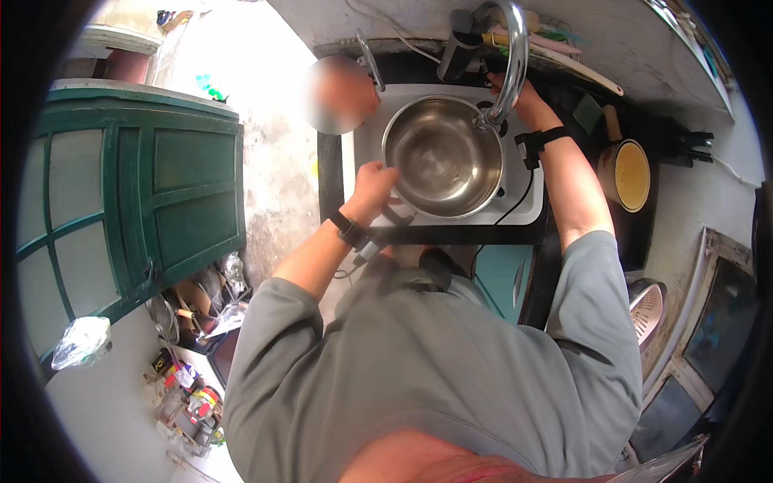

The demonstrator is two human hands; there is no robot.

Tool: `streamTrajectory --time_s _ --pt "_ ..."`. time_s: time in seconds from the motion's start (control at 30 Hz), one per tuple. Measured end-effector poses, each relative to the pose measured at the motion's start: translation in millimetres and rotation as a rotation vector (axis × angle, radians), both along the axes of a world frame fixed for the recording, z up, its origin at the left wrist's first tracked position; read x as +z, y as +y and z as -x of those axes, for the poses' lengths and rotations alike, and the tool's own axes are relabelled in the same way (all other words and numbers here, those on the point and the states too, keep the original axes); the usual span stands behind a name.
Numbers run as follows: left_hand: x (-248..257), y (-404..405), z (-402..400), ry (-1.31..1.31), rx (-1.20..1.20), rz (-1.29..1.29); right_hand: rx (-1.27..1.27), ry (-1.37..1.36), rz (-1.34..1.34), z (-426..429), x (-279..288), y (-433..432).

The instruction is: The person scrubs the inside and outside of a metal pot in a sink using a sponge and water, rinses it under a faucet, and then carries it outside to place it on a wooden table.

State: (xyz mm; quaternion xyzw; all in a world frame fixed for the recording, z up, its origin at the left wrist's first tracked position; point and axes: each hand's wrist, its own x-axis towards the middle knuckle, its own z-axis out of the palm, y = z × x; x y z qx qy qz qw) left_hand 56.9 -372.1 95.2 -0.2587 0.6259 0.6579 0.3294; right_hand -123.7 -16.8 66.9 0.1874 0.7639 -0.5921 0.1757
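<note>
A wide stainless-steel pot (pixel 444 158) sits over the white sink (pixel 525 205); its shiny inside shows no food. At its left rim, my left hand (pixel 375 186) is curled with the thumb on the edge. My right hand (pixel 524 104) reaches behind the curved chrome spout (pixel 517 54), its fingers at the small dark handle (pixel 487 67) of the faucet (pixel 460 51). The spout hides part of those fingers. The spout's end hangs over the pot's right rim, and I cannot make out running water.
An enamel mug (pixel 631 175), yellowish inside, stands right of my right forearm. Long-handled utensils (pixel 555 51) lie along the back wall. A black cable (pixel 513 199) hangs from my right wrist strap. Left are a green door (pixel 133 211) and cluttered shelves (pixel 193 398).
</note>
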Motion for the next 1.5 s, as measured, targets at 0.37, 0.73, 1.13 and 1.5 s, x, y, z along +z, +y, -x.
streamTrajectory --time_s 0.37,0.73,1.13,1.5 --pt "-8 7 19 -0.047 -0.005 -0.089 0.298 0.223 -0.404 24 -90 54" --pt "-2 4 16 -0.078 0.087 -0.089 0.489 0.211 -0.714 29 -70 20" --pt "2 8 14 -0.074 0.109 -0.074 0.522 0.150 -0.762 29 -62 18" --pt "7 11 5 -0.061 0.135 -0.074 0.456 0.122 -0.592 41 -110 30"
